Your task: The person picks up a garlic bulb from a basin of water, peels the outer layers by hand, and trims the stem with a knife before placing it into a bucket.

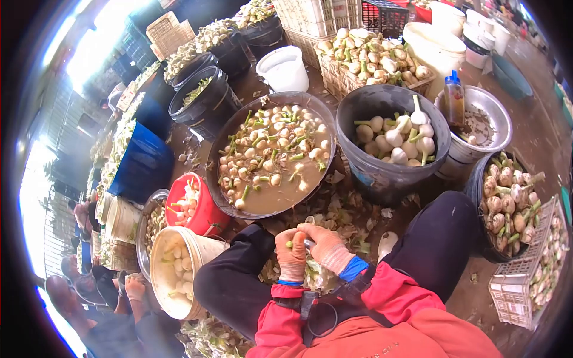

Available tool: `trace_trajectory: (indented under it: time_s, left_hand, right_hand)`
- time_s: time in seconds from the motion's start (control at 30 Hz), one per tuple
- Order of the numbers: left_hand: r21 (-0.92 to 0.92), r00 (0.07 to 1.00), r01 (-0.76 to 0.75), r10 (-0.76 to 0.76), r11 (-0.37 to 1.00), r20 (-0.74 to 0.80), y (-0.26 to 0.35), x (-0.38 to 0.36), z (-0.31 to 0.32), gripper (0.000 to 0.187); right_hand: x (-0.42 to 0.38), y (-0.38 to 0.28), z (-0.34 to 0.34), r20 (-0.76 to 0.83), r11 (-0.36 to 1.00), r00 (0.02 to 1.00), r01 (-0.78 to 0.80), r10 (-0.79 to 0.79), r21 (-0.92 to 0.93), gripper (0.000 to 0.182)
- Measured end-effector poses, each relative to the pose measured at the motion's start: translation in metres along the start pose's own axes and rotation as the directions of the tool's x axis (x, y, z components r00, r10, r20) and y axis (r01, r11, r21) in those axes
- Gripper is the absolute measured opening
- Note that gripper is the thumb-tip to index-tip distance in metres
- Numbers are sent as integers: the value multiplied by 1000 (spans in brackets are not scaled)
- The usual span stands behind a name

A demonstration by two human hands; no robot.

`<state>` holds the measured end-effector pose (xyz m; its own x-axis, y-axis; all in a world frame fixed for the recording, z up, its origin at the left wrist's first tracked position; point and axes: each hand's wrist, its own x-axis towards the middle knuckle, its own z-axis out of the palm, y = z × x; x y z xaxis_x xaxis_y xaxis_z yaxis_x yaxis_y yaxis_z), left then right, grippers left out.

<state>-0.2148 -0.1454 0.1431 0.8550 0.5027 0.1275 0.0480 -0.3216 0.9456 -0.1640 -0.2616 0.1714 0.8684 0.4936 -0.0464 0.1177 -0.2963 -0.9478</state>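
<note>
My left hand (pixel 290 253), in an orange glove, is closed around a garlic bulb, mostly hidden, with a green stem end (pixel 289 244) poking out. Close against it, my right hand (pixel 327 246), also gloved, grips a small grey, metal-looking tool (pixel 308 243); its kind is hidden by the fingers. Both hands are over my lap, above a heap of garlic peelings (pixel 334 271). In front of them stands a wide basin (pixel 210 179) of muddy water with floating garlic bulbs (pixel 276 179). To its right, a dark bucket (pixel 373 173) holds pale, cleaned bulbs (pixel 394 140).
At left are a red bowl (pixel 212 218) and a cream bucket (pixel 206 250), both holding garlic. On the right are a metal basin (pixel 504 128) with a bottle (pixel 454 101), a dark tub (pixel 484 238) of garlic and a crate (pixel 510 298). Other people (pixel 113 310) sit at lower left.
</note>
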Motion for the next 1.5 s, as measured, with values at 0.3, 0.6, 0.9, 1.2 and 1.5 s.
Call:
trace_trajectory:
  time_s: [0.3,0.6,0.9,1.2,1.5]
  left_hand:
    - [-124,993,15,-1,992,115,0,1,-6,59]
    - [-52,993,-43,49,998,112,7,2,-6,58]
    - [-296,980,61,-1,953,197,7,4,-8,69]
    - [-242,964,-41,102,969,245,24,-3,-1,75]
    - [-789,869,458,-392,409,302,0,8,-16,41]
  right_hand:
    - [6,10,-4,119,999,992,-32,32,1,41]
    - [2,6,-10,203,993,973,-114,110,9,52]
    - [-1,4,-13,191,993,982,-26,3,115,43]
    - [-7,-7,-17,147,993,983,-115,114,-1,33]
    - [3,-15,-36,47,434,998,-64,49,899,36]
